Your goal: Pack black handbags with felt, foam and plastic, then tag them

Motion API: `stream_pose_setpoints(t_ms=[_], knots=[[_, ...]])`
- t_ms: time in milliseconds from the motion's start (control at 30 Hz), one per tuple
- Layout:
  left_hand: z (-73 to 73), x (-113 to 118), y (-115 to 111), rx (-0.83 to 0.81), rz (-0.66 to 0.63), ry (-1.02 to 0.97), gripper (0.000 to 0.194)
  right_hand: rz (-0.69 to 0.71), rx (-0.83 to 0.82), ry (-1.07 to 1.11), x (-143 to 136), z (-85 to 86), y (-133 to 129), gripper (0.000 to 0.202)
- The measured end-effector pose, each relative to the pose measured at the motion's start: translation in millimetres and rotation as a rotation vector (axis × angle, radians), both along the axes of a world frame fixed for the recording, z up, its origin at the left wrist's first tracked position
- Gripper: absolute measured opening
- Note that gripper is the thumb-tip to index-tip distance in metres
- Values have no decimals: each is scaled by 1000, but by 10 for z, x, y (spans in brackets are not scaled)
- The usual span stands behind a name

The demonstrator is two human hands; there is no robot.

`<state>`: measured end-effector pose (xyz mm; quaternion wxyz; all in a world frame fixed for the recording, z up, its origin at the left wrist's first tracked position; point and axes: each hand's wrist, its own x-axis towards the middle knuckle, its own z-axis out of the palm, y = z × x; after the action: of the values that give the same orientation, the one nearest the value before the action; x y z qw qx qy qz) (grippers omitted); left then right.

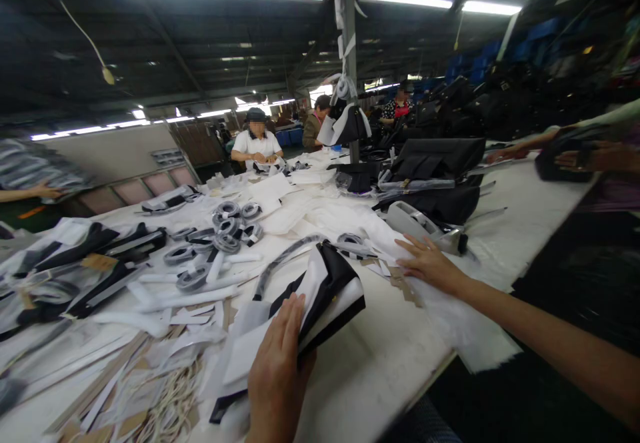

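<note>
A black bag (340, 276) with white paper sheets in its folds lies tilted near the table's front edge, its wrapped grey handle (285, 260) arching behind it. My left hand (280, 356) grips the bag's near side, the fingers together on the white sheet and the thumb underneath. To the right, my right hand (430, 263) reaches over the table with its fingers spread, on or just above a thin white translucent sheet (450, 310) that hangs past the edge. Brown cardboard pieces (400, 286) lie beside that hand.
Rolled grey straps (227, 223), white tubes (145, 303) and string (173, 396) cover the left side of the white table (380, 350). Black bags (435, 163) are stacked behind my right hand, near a post (350, 63). A person (257, 143) works across the table; others' arms show at both sides.
</note>
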<state>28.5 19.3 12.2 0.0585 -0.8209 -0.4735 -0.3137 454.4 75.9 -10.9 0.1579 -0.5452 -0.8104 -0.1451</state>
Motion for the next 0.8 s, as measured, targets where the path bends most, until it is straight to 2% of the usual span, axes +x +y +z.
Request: stream_pose_setpoints(t_ms=[67,167,300,367,433,500,567,600,700,800], knots=[[3,6,-11,1,3,7,90,3,17,36,-16,19,24,15],[17,14,-12,3,6,7,92,-25,92,129,-115,151,44,20],[51,7,10,10,26,-20,93,-66,161,302,-462,387,-87,30],[69,-4,23,3,39,-37,92,-32,57,442,-713,467,-254,33],[81,-17,31,-1,44,-52,92,76,-192,626,-963,500,-461,32],[87,-28,36,-8,51,-64,93,257,-486,684,-1165,488,-651,31],[88,-35,40,-17,54,-73,95,350,-625,636,-1306,442,-768,30],[87,-37,43,-22,52,-76,95,332,-615,623,-1359,411,-789,31],[88,-37,56,-32,42,-93,95,154,-435,672,-1521,319,-739,33],[110,-33,68,-45,50,-119,94,183,-433,644,-1772,250,-666,34]])
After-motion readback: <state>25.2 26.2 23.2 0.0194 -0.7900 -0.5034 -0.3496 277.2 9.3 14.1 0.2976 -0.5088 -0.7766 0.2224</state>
